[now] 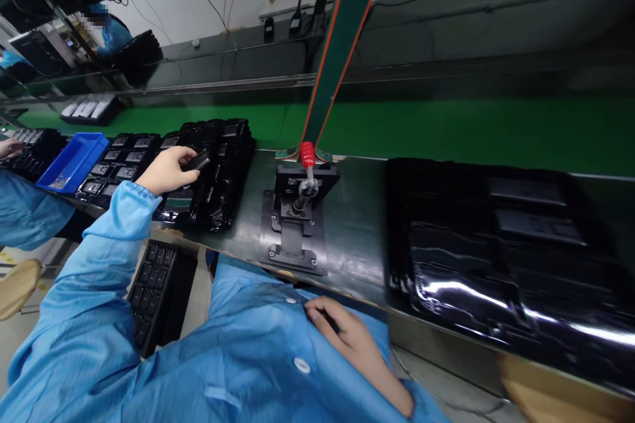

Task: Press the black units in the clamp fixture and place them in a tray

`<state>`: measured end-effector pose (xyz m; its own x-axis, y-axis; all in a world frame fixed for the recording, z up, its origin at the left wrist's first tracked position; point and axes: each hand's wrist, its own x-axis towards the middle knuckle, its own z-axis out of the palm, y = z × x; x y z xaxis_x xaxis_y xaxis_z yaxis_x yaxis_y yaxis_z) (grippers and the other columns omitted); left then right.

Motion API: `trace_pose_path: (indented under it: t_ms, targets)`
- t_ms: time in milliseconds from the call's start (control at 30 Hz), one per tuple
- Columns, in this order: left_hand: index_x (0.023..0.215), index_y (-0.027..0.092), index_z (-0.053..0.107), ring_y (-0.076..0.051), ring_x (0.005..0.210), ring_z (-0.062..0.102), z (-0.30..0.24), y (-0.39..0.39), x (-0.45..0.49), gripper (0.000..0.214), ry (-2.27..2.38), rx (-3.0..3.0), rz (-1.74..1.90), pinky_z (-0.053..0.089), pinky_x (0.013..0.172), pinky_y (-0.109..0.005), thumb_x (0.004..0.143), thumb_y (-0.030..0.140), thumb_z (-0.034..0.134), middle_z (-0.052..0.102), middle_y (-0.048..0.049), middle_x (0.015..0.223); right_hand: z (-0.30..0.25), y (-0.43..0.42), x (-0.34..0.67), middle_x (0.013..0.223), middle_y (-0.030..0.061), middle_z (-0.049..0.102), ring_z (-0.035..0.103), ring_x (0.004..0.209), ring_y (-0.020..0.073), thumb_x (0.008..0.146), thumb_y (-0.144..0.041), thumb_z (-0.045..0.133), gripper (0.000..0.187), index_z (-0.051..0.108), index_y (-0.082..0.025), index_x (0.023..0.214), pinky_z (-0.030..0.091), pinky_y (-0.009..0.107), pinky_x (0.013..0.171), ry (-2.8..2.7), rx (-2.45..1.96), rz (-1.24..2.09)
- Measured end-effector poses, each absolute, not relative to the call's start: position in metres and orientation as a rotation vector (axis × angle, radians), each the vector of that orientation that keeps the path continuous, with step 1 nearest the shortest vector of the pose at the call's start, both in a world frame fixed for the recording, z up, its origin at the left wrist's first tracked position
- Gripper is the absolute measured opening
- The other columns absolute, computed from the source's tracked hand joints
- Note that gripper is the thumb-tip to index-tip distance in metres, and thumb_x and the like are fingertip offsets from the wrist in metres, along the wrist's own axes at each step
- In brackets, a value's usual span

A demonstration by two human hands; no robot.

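Note:
My left hand [171, 170] is closed with fingers and thumb on a small black rectangular part [198, 160], just above a stack of black plastic trays [231, 172]. In front of my body my right hand [344, 330] rests low against the blue smock [258, 330]. Its fingers are curled, and something dark shows between them that I cannot make out. Between the trays, a toggle clamp fixture [292, 238] with a red handle [307, 154] stands on the dark bench. On the right lies a black tray [456, 264] with two flat dark parts [538, 225] in its pockets.
A blue bin [74, 162] with small bits inside stands left, beside trays holding several parts [126, 172]. Another person's hand [10, 148] is at the far left. A green upright [342, 46] rises behind the clamp. A crate of black trays [159, 291] sits below the bench edge.

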<state>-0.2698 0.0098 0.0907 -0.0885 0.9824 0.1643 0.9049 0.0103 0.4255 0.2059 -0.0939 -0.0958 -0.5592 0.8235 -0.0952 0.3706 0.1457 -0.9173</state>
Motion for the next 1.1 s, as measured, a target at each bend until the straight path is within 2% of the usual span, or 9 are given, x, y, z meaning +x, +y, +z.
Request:
trace_pose_path:
  t_ms: [200,467,733,933,1100]
  targets:
    - [0.116,0.018,0.075,-0.028,0.102,0.074,0.066,-0.003,-0.266,0.047,2.082,1.851,0.735,0.06,0.101,-0.046,0.076,0.041,0.079,0.079,-0.009,0.111,-0.1,-0.093,0.209,0.094,0.0056,0.08,0.077,0.085,0.0233,0.104,-0.054,0.053,0.036,0.075,-0.026,0.1,0.063,0.036,0.079,-2.039,-1.119,1.422]
    - [0.12,0.018,0.074,-0.029,0.107,0.074,0.047,-0.004,-0.255,0.048,2.09,1.887,0.81,0.059,0.105,-0.046,0.077,0.04,0.078,0.078,-0.0103,0.118,-0.097,-0.093,0.219,0.094,0.0052,0.081,0.078,0.086,0.0236,0.103,-0.058,0.055,0.038,0.075,-0.026,0.098,0.065,0.035,0.082,-1.997,-1.166,1.431]
    - [0.117,0.019,0.075,-0.029,0.104,0.074,0.045,-0.003,-0.245,0.047,2.066,1.84,0.876,0.06,0.1,-0.046,0.076,0.04,0.078,0.079,-0.01,0.113,-0.096,-0.09,0.218,0.093,0.0062,0.08,0.077,0.085,0.0242,0.102,-0.058,0.055,0.039,0.076,-0.025,0.098,0.064,0.035,0.08,-1.98,-1.159,1.429]
    - [0.116,0.019,0.076,-0.029,0.106,0.073,0.04,0.001,-0.233,0.046,1.979,1.893,0.85,0.057,0.102,-0.045,0.076,0.04,0.078,0.078,-0.0088,0.113,-0.07,-0.08,0.175,0.098,0.007,0.078,0.074,0.091,0.0235,0.104,-0.047,0.054,0.032,0.074,-0.023,0.099,0.059,0.036,0.083,-1.997,-1.04,1.422]
    - [0.116,0.019,0.076,-0.03,0.107,0.073,0.035,0.008,-0.229,0.045,1.956,1.921,0.854,0.056,0.102,-0.046,0.077,0.041,0.076,0.078,-0.0089,0.113,-0.049,-0.051,0.095,0.093,0.0045,0.074,0.069,0.082,0.0196,0.1,-0.04,0.058,0.022,0.068,-0.022,0.108,0.055,0.032,0.077,-1.876,-0.92,1.541]
